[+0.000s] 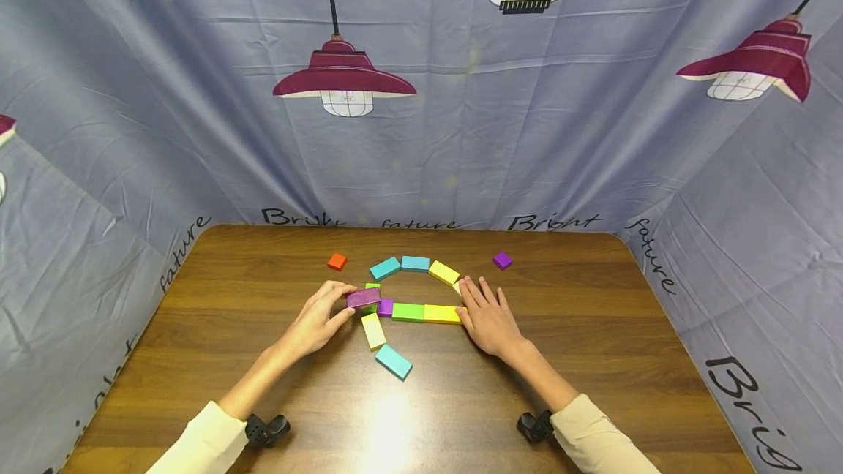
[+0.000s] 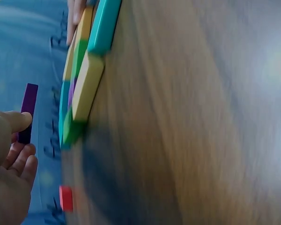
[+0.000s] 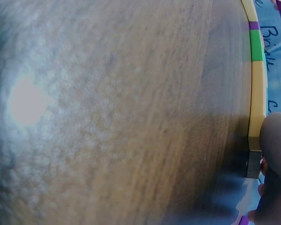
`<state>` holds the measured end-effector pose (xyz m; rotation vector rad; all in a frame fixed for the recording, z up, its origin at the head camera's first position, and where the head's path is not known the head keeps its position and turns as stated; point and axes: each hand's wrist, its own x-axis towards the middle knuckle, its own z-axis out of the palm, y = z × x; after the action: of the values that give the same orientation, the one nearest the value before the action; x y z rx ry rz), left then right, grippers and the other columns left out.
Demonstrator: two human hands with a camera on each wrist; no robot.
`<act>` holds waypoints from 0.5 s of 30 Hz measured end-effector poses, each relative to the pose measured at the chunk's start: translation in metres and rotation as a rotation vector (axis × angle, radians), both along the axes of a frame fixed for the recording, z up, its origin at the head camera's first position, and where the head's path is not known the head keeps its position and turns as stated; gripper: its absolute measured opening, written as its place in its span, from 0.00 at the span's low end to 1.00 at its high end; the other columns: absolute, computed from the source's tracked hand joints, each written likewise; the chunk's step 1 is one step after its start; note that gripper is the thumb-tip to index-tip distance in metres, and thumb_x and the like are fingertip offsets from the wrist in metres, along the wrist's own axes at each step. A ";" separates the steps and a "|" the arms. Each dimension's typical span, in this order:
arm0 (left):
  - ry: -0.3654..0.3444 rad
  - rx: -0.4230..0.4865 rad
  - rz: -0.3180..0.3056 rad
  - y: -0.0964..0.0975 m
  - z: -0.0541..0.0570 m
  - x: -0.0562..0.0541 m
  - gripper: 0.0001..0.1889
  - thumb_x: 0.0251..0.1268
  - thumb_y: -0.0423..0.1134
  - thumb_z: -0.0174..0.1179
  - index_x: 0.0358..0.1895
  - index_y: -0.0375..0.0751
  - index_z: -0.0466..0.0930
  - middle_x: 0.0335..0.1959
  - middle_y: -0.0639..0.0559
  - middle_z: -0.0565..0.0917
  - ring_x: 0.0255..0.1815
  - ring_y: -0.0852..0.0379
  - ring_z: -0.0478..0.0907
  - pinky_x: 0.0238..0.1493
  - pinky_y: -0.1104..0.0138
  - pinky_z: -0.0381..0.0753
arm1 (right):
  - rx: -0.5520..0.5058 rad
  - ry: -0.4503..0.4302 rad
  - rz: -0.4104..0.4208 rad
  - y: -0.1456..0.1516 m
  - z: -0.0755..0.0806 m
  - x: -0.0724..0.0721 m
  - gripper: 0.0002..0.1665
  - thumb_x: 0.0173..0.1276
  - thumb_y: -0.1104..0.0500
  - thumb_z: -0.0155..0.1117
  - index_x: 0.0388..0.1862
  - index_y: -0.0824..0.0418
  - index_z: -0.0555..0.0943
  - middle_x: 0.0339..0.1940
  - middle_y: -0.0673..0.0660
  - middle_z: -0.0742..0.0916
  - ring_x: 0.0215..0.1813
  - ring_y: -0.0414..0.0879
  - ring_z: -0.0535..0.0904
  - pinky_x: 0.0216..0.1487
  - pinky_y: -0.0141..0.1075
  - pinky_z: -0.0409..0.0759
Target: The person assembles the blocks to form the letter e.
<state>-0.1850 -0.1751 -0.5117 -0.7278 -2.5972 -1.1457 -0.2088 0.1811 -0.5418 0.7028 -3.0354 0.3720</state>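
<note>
My left hand [image 1: 319, 322] pinches a long purple block [image 1: 364, 298] between thumb and fingers. In the left wrist view that purple block [image 2: 30, 98] is held up off the table. Beneath it in the head view lies a partly covered green block [image 1: 372, 286]. A row of a small purple block [image 1: 385, 308], a green block [image 1: 408, 312] and a yellow block [image 1: 441, 314] runs towards my right hand [image 1: 490, 320]. The right hand's fingers are extended, its thumb at the yellow block's end. They partly hide a pale block [image 1: 456, 288]; a dark-looking block [image 3: 254, 164] shows beside the thumb.
Behind the row curve a teal block [image 1: 385, 268], a blue block [image 1: 416, 264] and another yellow block [image 1: 444, 273]. In front lie a pale yellow block [image 1: 373, 331] and a turquoise block [image 1: 394, 362]. A red block [image 1: 337, 262] and small purple block [image 1: 503, 260] stand apart.
</note>
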 end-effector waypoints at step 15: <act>-0.071 -0.022 -0.279 0.060 -0.008 0.030 0.18 0.64 0.32 0.67 0.57 0.36 0.81 0.52 0.49 0.81 0.54 0.53 0.77 0.56 0.56 0.78 | 0.003 0.015 0.000 0.000 -0.001 0.000 0.35 0.82 0.49 0.45 0.79 0.66 0.57 0.78 0.63 0.63 0.78 0.63 0.52 0.71 0.67 0.50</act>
<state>-0.1552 -0.1152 -0.5197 -1.1018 -2.6303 -1.2392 -0.2088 0.1809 -0.5429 0.7026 -3.0228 0.3603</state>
